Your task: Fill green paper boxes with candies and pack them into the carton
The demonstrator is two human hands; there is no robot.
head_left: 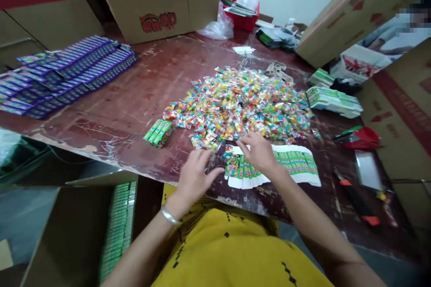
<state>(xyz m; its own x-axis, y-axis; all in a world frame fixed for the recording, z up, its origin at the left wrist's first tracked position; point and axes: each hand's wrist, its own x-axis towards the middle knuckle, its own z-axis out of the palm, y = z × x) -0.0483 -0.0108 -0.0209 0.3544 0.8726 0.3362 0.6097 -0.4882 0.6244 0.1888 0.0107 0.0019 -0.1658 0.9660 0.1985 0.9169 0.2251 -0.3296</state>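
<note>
Small clear packets of colourful candy (249, 103) lie heaped on the dark red table. In front of the heap, a fanned row of flat green-and-white cartons (296, 162) stretches to the right. My right hand (257, 152) is over this row at the heap's near edge, fingers bent together; what they hold, if anything, is too small to name. Left of the row is my left hand (195, 175), its thumb and fingers apart with nothing between them. A few filled green boxes (158, 132) stand together on the table, left of the heap.
Purple boxes (77, 71) are stacked at the left. Large cardboard cartons (161, 0) stand behind and at the right. More flat green cartons (335, 101), a red-handled tool (358, 202) and a red basket (242, 20) are about. An open carton (70, 233) holds green boxes below.
</note>
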